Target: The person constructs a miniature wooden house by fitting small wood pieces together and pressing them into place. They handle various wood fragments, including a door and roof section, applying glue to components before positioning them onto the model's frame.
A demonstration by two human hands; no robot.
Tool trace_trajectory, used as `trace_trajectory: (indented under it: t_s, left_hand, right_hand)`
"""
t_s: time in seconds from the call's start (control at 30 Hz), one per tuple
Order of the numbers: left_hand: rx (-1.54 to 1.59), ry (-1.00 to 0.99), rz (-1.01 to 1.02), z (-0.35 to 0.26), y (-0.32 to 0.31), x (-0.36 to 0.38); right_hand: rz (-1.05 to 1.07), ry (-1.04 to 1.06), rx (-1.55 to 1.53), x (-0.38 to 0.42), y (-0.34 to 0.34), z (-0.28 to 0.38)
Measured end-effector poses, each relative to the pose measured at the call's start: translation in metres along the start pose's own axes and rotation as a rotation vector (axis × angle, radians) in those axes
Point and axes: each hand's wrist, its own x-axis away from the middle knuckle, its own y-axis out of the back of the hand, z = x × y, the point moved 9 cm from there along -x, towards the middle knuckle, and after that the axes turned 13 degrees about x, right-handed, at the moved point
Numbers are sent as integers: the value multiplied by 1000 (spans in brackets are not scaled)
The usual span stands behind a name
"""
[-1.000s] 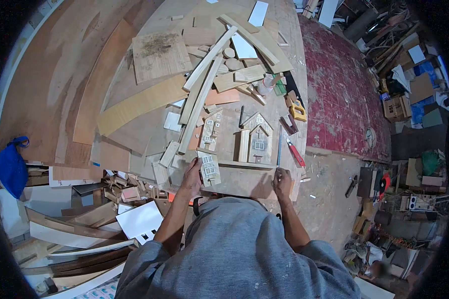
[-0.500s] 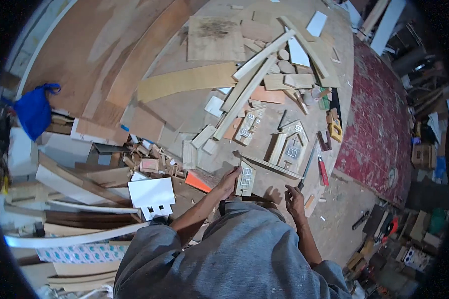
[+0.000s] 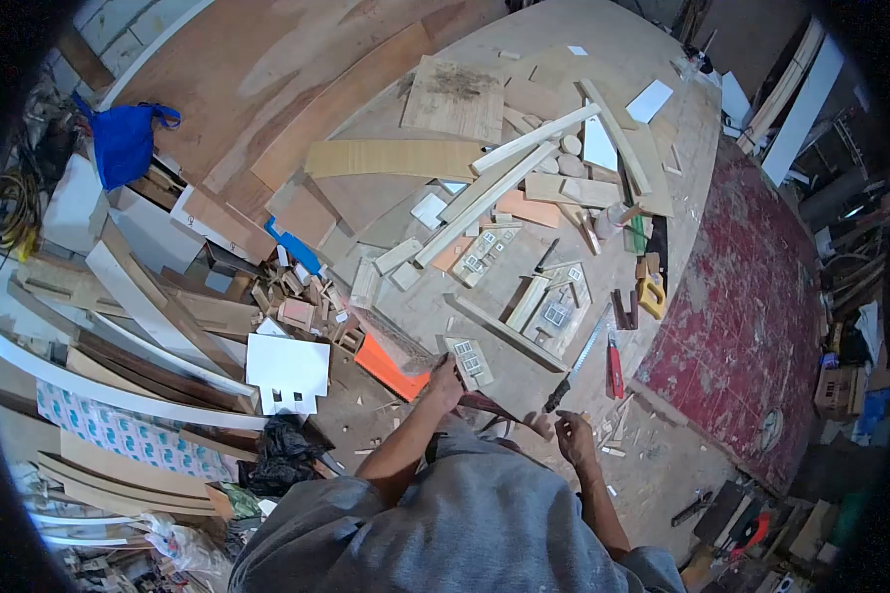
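My left hand (image 3: 443,383) is at the table's front edge, its fingers closed at the lower left side of a small wooden house panel (image 3: 473,363) with white window frames. My right hand (image 3: 574,438) hangs just off the edge with fingers curled together; whatever is in them is too small to make out. Close above it lies the black handle of a thin-bladed tool (image 3: 558,394). A larger house panel (image 3: 556,314) lies further in, with a wooden strip (image 3: 509,333) beside it. Another windowed panel (image 3: 487,253) lies behind, to the left.
A red-handled tool (image 3: 615,370) and a yellow-handled saw (image 3: 651,294) lie to the right. Long wood strips (image 3: 489,203) and board offcuts cover the back. An orange piece (image 3: 386,366) and a white panel with square holes (image 3: 288,371) are at left. A red board (image 3: 732,306) stands right.
The view has shifted, so the table appears turned. My right hand has drawn back from the table and its fingers have curled in. My left hand stays at the small panel, which now looks flatter.
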Motion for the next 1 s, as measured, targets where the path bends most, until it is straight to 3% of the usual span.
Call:
trace_trajectory:
  t_s: [0.17, 0.27, 0.37, 0.47, 0.5, 0.57, 0.6, 0.63, 0.67, 0.73, 0.8, 0.9, 0.97, 1.0]
  left_hand:
    - [52, -13, -7, 32, -11, 2]
    - [16, -148, -92, 26, -15, 10]
    - [-259, -272, -252, 7, 2, 6]
    - [-576, -162, -431, -14, 7, 12]
    - [-576, -165, -426, -21, 14, 3]
    - [-966, -414, -378, -58, 23, -17]
    - [-747, -453, -212, -69, 15, -13]
    - [-850, -481, -267, -92, 9, -10]
    - [-954, -509, -322, -119, -3, -11]
    - [-1370, -782, -322, -180, -63, -1]
    - [-1565, -1117, -314, -224, -123, 2]
    - [-1498, -1150, -140, -268, -184, -42]
    - [-1754, -1050, -11, -269, -216, -89]
    - [-1939, -852, 48, -263, -222, -116]
  right_hand:
    - [37, 6, 80, 36, 5, -41]
    - [57, -10, 94, 45, 7, -58]
    - [49, -39, 83, 48, 7, -69]
    - [28, -60, 107, 43, 14, -64]
    - [22, -57, 107, 40, 14, -61]
    - [-3, -55, 65, 37, 13, -57]
    - [-9, -67, 62, 35, 12, -55]
    - [-13, -70, 63, 32, 11, -53]
    - [-18, -105, 35, 30, 8, -55]
    - [-42, -133, 9, 27, 0, -60]
    - [-60, -172, 2, 23, 0, -53]
    - [-99, -229, 34, 19, -6, -54]
    - [-109, -323, 81, 20, -8, -49]
    - [-130, -347, 83, 21, -7, -45]
